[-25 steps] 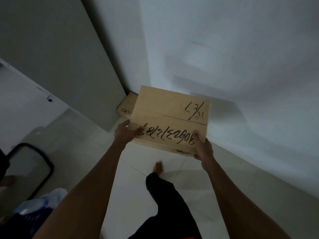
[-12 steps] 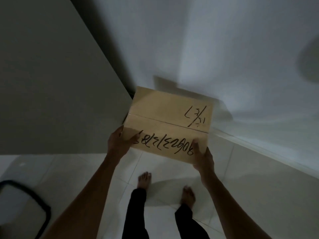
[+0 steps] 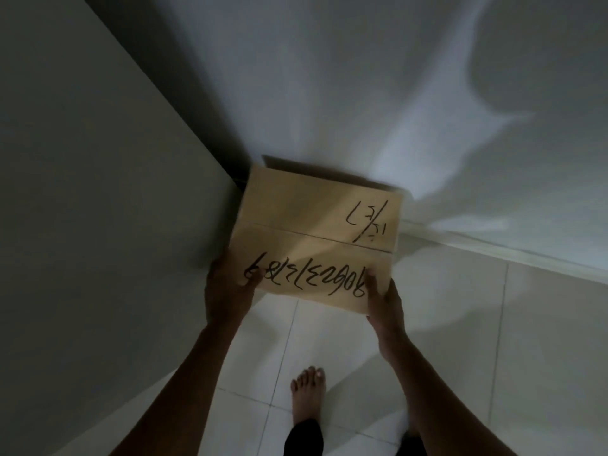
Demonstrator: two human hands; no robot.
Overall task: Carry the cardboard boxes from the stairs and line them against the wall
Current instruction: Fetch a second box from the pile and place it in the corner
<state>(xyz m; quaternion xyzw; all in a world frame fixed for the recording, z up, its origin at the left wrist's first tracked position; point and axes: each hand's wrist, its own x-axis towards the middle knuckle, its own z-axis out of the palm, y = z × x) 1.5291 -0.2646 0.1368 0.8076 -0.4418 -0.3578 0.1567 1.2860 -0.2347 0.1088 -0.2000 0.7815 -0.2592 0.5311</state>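
Item: box [image 3: 316,238], cardboard, flaps closed, black marker writing across the top. It was held at the corner where the white wall [image 3: 362,77] met a grey panel [image 3: 82,192], above the tiled floor [image 3: 477,324]. A darker cardboard edge was visible just behind it against the wall; whether a second box or part of the same one could not be told. Whether the box was already resting on anything could not be told.

Handling: the box was judged stiff and fairly light, since it was kept level by its near edge alone. The plain cardboard was judged dry and not slippery; the corners were likely to crush if knocked against the wall. The near corners, or the two short sides, were judged the best places for a hold.

Left hand [image 3: 227,291]: closed on the near left corner, thumb laid on the top face over the writing, fingers hidden beneath.

Right hand [image 3: 385,301]: closed on the near right corner, thumb pressed on the top, fingers wrapped under and out of sight.

Also noted: one bare foot [image 3: 307,393] planted on the floor below the box.
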